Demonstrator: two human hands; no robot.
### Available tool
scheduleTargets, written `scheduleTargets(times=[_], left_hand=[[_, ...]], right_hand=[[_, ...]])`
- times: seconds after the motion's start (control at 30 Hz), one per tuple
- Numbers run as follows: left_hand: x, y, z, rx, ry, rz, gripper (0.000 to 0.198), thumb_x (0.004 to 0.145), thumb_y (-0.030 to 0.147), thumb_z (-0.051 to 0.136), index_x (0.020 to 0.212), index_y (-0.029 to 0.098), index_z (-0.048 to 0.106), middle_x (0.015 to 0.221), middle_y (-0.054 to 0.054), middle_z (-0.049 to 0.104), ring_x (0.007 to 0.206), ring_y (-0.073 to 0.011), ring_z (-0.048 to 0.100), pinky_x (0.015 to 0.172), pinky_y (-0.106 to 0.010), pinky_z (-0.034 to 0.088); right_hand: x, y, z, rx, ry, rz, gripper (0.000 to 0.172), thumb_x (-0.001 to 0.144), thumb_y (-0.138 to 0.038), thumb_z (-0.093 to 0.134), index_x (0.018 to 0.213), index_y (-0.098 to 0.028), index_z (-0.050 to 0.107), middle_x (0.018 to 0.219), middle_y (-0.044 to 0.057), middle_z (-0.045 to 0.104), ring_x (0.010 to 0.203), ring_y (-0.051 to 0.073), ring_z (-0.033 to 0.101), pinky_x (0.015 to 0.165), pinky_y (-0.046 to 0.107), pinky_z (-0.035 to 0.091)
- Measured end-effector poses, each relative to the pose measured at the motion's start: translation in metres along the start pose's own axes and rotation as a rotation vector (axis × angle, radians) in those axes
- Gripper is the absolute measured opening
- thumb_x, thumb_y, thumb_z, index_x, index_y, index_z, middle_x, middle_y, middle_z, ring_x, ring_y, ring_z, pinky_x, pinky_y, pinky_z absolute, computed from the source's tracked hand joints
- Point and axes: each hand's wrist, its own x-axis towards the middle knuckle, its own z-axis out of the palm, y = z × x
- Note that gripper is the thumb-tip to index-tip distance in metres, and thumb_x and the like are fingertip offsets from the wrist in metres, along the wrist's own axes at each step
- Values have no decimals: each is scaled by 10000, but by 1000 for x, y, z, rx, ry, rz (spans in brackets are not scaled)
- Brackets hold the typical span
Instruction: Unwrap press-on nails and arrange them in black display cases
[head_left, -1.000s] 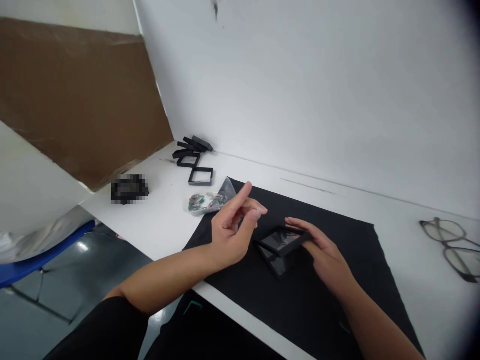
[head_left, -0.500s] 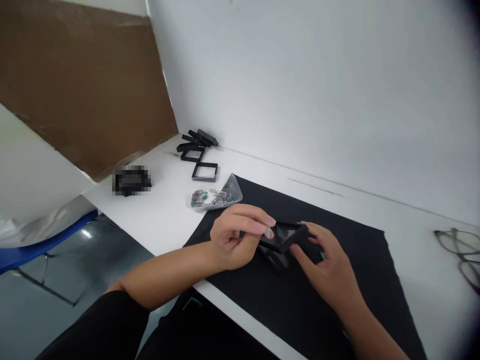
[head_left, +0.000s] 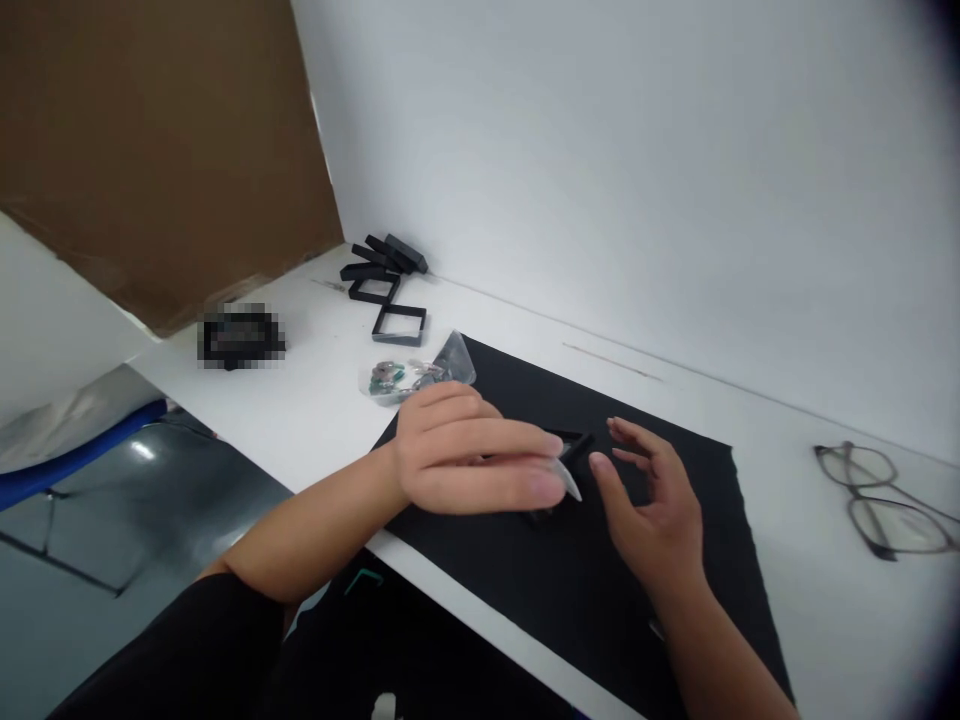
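Observation:
My left hand (head_left: 472,455) is closed in a pinch over the black mat (head_left: 465,560). Between its thumb and fingers is a small, thin, translucent piece (head_left: 572,482), its pale curved edge sticking out past the fingertips. Behind and below those fingers is a black frame (head_left: 579,452), mostly hidden by the hand. To the right of the frame, my right hand (head_left: 656,510) holds nothing, its thumb and fingers apart and curved towards the frame.
A clear plastic tray (head_left: 459,362) with small green and silvery pieces stands behind my left hand. Several black frames (head_left: 400,338) lie farther back by the wall. Eyeglasses (head_left: 892,500) lie at the right; a thin stick (head_left: 611,360) rests along the wall. A blurred-out dark object (head_left: 240,338) sits at the left.
My right hand has let go of the black frame, which is now lower, behind my left hand. The left hand has turned palm down, still pinching the translucent piece. The view has shifted slightly right.

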Motion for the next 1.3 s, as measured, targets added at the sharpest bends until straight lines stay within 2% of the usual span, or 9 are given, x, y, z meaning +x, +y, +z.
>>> scheduleTargets(times=[0.17, 0.33, 0.5, 0.63, 0.77, 0.93, 1.07, 1.13, 1.3], left_hand=[[5, -5, 5, 79, -27, 113, 115, 913, 393, 691, 929, 438, 796, 943, 21, 811, 602, -145, 621, 552, -308, 415], [-8, -11, 14, 174, -114, 176, 352, 945, 267, 643, 1222, 470, 723, 1087, 41, 803, 690, -128, 667, 585, -281, 423], [-8, -5, 19, 171, -184, 274, 320, 951, 247, 642, 1175, 448, 751, 1066, 36, 810, 665, -112, 659, 542, -260, 384], [-7, 0, 24, 80, -190, 230, 287, 937, 262, 668, 1058, 496, 783, 1032, 45, 807, 604, -87, 625, 519, -249, 361], [-5, 0, 27, 14, -216, 137, 220, 929, 322, 675, 1012, 482, 800, 1008, 24, 809, 590, -106, 621, 515, -260, 379], [-6, -4, 26, 47, -272, 108, 161, 922, 371, 698, 978, 479, 804, 1006, 24, 815, 633, -138, 659, 519, -277, 401], [-7, -8, 28, 137, -200, 162, 204, 917, 445, 710, 1102, 415, 789, 953, 4, 815, 705, -161, 691, 626, -296, 472], [-6, -8, 29, 210, -143, 137, 423, 857, 571, 744, 1211, 342, 756, 1021, -41, 802, 834, -200, 702, 752, -328, 507], [-2, -4, 28, 350, -294, -210, 628, 909, 660, 614, 1348, 214, 665, 1204, -118, 738, 1080, -294, 667, 908, -402, 477]], right_hand=[[-3, -20, -2, -109, 124, -225, 419, 939, -249, 658, 1351, -260, 587, 1267, 135, 685, 1194, 334, 654, 975, 578, 555], [-3, -28, -8, -187, 99, -345, 474, 950, -331, 645, 1413, -292, 549, 1314, 144, 666, 1270, 381, 612, 1062, 649, 471], [-8, -26, -13, 208, -8, -483, 509, 892, -573, 713, 1342, -336, 688, 1146, 104, 741, 987, 309, 725, 785, 494, 617], [-14, -34, -16, 359, -31, -353, 446, 859, -582, 751, 1229, -332, 763, 916, 60, 792, 721, 236, 735, 571, 386, 594], [-17, -44, -16, 339, 12, -259, 196, 891, -370, 766, 1082, -333, 791, 834, 25, 793, 657, 212, 722, 560, 374, 587], [-17, -49, -12, 329, 111, -160, 232, 864, -172, 748, 1011, -345, 793, 852, 12, 784, 706, 216, 711, 609, 398, 585], [-16, -49, -11, 435, 162, -53, 169, 898, -184, 732, 982, -321, 782, 857, 13, 761, 723, 191, 693, 607, 366, 571], [-15, -48, -12, 532, 142, 12, 141, 942, -212, 700, 1007, -315, 771, 834, 1, 753, 677, 159, 682, 556, 316, 555], [-7, -43, -17, 769, -63, 131, 123, 964, -421, 689, 953, -307, 734, 672, -39, 702, 574, 140, 663, 495, 282, 560]])
